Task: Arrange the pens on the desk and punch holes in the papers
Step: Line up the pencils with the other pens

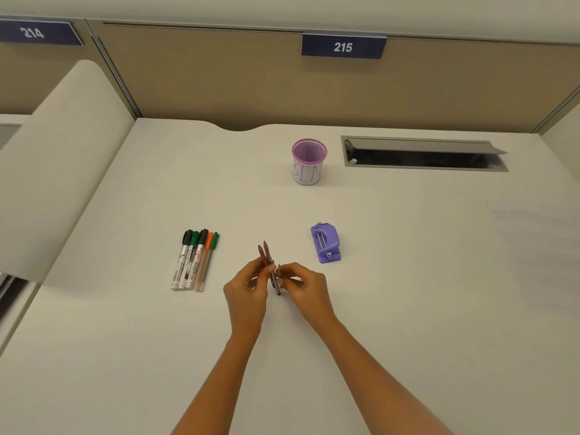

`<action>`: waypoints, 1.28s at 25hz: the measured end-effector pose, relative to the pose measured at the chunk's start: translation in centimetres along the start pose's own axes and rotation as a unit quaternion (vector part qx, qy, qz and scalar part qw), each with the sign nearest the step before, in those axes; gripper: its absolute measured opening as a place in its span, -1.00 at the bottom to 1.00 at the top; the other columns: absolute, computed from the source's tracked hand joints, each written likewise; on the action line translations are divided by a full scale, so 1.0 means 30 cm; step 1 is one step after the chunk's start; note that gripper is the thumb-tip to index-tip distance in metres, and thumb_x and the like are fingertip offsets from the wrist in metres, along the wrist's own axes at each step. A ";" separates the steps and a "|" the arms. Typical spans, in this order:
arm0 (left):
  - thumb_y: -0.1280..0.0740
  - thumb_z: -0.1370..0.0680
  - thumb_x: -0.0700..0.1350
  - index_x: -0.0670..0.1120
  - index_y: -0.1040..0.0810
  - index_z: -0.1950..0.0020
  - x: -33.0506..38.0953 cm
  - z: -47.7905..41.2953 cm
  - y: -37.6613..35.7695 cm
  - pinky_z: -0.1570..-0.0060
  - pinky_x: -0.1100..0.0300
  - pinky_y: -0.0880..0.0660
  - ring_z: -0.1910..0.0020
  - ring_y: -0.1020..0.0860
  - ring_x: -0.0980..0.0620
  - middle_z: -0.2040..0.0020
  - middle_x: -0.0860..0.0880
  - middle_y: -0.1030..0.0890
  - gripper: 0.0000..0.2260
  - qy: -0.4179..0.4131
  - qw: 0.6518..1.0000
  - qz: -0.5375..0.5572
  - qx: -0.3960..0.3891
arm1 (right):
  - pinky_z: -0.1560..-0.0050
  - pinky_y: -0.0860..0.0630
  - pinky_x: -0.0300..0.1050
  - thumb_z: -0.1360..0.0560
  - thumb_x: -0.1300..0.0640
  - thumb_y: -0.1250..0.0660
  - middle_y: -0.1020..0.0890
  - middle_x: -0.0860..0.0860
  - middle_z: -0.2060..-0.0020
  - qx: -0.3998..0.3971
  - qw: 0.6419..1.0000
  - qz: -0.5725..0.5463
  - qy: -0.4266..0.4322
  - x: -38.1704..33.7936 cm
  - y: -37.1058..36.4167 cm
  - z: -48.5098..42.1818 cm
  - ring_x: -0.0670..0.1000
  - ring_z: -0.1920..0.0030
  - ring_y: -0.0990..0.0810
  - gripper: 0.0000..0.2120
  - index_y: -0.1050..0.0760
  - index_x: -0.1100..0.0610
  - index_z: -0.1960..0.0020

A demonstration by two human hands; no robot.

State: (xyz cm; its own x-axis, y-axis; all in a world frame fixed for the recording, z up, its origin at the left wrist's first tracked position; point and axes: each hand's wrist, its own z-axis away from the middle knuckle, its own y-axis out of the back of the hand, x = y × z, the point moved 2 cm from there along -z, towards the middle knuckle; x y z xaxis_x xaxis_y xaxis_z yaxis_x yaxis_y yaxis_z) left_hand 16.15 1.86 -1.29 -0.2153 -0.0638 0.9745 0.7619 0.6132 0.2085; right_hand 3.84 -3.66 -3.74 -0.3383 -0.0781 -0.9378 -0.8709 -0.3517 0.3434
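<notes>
Facing partition point(219, 83), cream desk point(408, 293)

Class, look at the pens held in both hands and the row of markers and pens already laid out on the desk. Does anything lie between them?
Nothing visible does. The held pens, pinched between the left hand and the right hand, are separated from the row of markers and pens only by bare desk. The hole punch sits on the opposite side.

Your bare forearms reach forward and converge; your left hand point(248, 285) and right hand point(306, 285) meet at the fingertips, fingers point(284, 277) pinched closed, palms turned toward each other, wrists nearly straight
</notes>
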 end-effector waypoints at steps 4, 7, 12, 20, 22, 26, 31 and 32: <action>-0.40 -0.50 -0.21 -0.12 -0.67 -0.03 0.009 -0.013 0.005 0.08 0.34 -0.57 0.12 -0.66 0.11 0.10 0.01 -0.71 -0.86 -0.001 1.000 0.000 0.017 | 0.09 -0.52 -0.47 -0.50 0.18 -0.38 -0.67 -0.20 0.13 0.010 1.000 -0.003 0.013 -0.006 -0.022 0.003 -0.28 0.12 -0.63 -0.84 -0.64 0.07 -0.06; -0.40 -0.50 -0.19 -0.12 -0.66 -0.05 0.019 -0.022 0.000 0.06 0.33 -0.57 0.11 -0.66 0.10 0.09 0.01 -0.71 -0.86 0.002 1.000 0.006 0.029 | 0.10 -0.52 -0.47 -0.50 0.18 -0.38 -0.67 -0.20 0.16 0.034 0.999 -0.005 0.020 -0.019 -0.032 -0.009 -0.29 0.16 -0.64 -0.86 -0.64 0.09 -0.04; -0.40 -0.50 -0.21 -0.09 -0.67 -0.04 0.009 -0.022 0.002 0.08 0.37 -0.56 0.10 -0.67 0.13 0.10 0.08 -0.71 -0.85 0.016 0.999 0.029 0.013 | 0.01 -0.58 -0.30 -0.52 0.17 -0.35 -0.73 -0.01 0.07 0.039 0.997 0.042 0.052 -0.030 -0.047 -0.016 -0.08 0.12 -0.67 -0.82 -0.63 0.11 -0.11; -0.39 -0.49 -0.24 -0.09 -0.67 -0.05 -0.013 -0.033 -0.001 0.14 0.42 -0.52 0.05 -0.62 0.20 0.03 0.04 -0.68 -0.83 -0.005 0.999 -0.027 -0.027 | 0.08 -0.54 -0.42 -0.52 0.23 -0.34 -0.73 0.02 0.14 0.053 0.993 0.064 0.088 -0.007 -0.038 -0.018 -0.14 0.13 -0.65 -0.84 -0.64 0.16 -0.06; -0.37 -0.51 -0.24 -0.09 -0.67 -0.07 -0.021 -0.030 -0.007 0.11 0.38 -0.55 0.05 -0.62 0.17 0.02 0.02 -0.67 -0.82 0.006 0.998 -0.035 -0.055 | 0.09 -0.54 -0.42 -0.52 0.24 -0.34 -0.73 -0.02 0.13 0.053 0.995 0.053 0.070 0.000 -0.041 -0.016 -0.18 0.12 -0.64 -0.81 -0.64 0.13 -0.10; -0.34 -0.54 -0.20 -0.10 -0.64 -0.14 -0.035 -0.049 -0.001 0.18 0.43 -0.53 0.07 -0.61 0.08 0.06 0.02 -0.62 -0.80 0.041 0.994 -0.072 -0.074 | 0.14 -0.56 -0.38 -0.51 0.20 -0.35 -0.71 -0.07 0.13 0.048 0.999 0.004 -0.014 -0.024 -0.077 -0.041 -0.11 0.19 -0.66 -0.81 -0.65 0.09 -0.10; -0.45 -0.46 -0.06 -0.11 -0.63 -0.14 -0.047 -0.129 0.084 0.10 0.13 -0.62 0.17 -0.67 0.04 0.09 -0.08 -0.70 -0.72 0.167 0.980 -0.103 -0.029 | 0.01 -0.66 -0.02 -0.48 0.16 -0.42 -0.73 0.11 0.10 -0.007 0.987 -0.022 -0.158 -0.077 -0.148 -0.114 0.04 0.15 -0.71 -0.81 -0.66 0.16 -0.07; -0.46 -0.45 -0.06 -0.11 -0.64 -0.11 -0.050 -0.139 0.101 0.11 0.05 -0.63 0.20 -0.67 0.04 0.11 -0.09 -0.71 -0.74 0.179 0.977 -0.118 -0.021 | 0.01 -0.66 0.02 -0.47 0.17 -0.43 -0.73 0.14 0.09 -0.023 0.984 -0.014 -0.178 -0.085 -0.164 -0.131 0.08 0.14 -0.71 -0.80 -0.65 0.18 -0.07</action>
State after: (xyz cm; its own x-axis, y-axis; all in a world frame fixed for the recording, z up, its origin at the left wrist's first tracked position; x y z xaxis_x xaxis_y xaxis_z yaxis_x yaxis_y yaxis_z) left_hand 21.32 0.53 -1.77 -0.1661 -0.4750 0.8642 0.7434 0.5155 0.4262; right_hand 10.40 -5.39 -3.23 -0.4254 0.2604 -0.8668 -0.8672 -0.3912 0.3081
